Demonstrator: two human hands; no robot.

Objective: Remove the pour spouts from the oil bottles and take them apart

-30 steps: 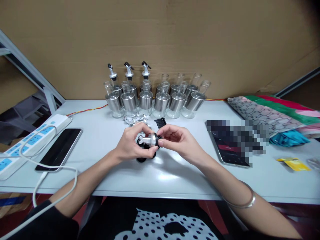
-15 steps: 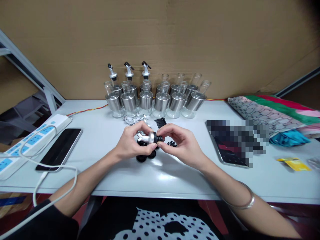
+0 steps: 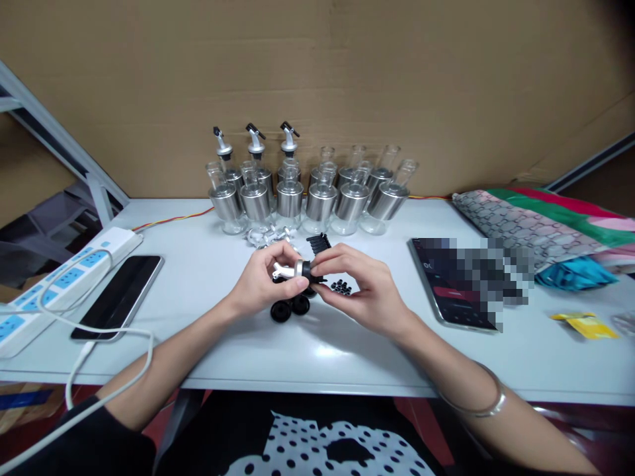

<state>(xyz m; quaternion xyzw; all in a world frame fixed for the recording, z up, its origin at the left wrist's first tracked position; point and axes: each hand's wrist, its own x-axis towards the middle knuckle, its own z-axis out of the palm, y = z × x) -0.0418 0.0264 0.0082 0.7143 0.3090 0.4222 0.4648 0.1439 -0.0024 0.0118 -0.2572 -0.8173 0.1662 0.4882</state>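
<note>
Between my two hands is a bottle pourer [image 3: 290, 270] with a silver spout and a black stopper end, held level over the table. My left hand [image 3: 265, 277] is closed around the silver part, thumb in front. My right hand [image 3: 364, 284] pinches the black stopper end between thumb and fingers. Black round caps [image 3: 281, 311] lie on the table just below the pourer, partly covered by my hands. Small black pieces [image 3: 341, 287] sit behind my right fingers. Beyond the hands are silver spout parts [image 3: 270, 236] and a row of thin black levers [image 3: 318, 242].
Several glass bottles with steel sleeves [image 3: 290, 197] stand in two rows at the back; three carry pourers. To the left lie a phone [image 3: 119, 296], a white cable and a power strip [image 3: 69, 277]. A tablet [image 3: 446, 291], a yellow packet [image 3: 588, 326] and patterned fabric [image 3: 526, 221] are on the right.
The pourer has turned slightly in my hands and its spout shows more clearly. My right fingers have shifted their hold on the stopper end, uncovering more of the small black pieces.
</note>
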